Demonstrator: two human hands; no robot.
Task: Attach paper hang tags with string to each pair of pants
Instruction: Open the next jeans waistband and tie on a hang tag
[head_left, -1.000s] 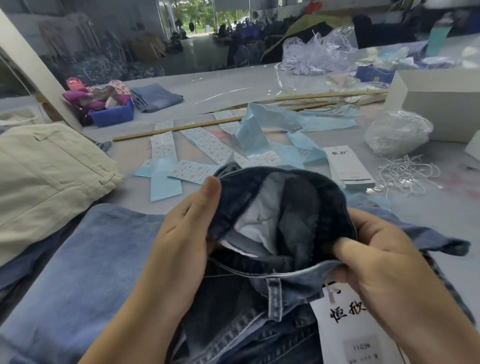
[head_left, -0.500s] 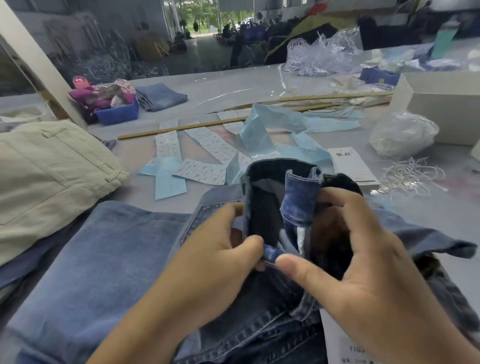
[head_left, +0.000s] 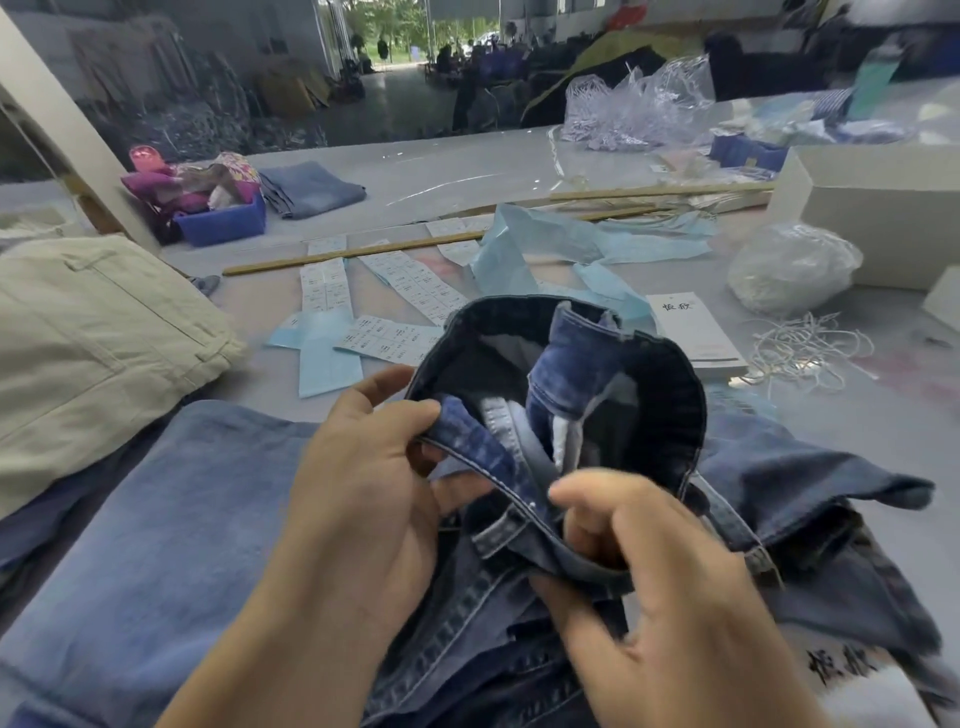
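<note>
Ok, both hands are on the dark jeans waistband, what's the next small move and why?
Probably reach the right hand to the loose white strings for one: both hands grip the dark blue denim jeans waistband with a belt loop exposed, yet neither holds string, and the stack of white paper hang tags lies untouched.

I see dark denim jeans (head_left: 670, 415), matt, with pale stitching. Beside them lie beige cotton-like trousers (head_left: 98, 338), matt white paper hang tags (head_left: 693, 332), thin white string (head_left: 805, 348), a glossy crinkled plastic bag (head_left: 792, 267) and a wooden stick (head_left: 353, 253).
</note>
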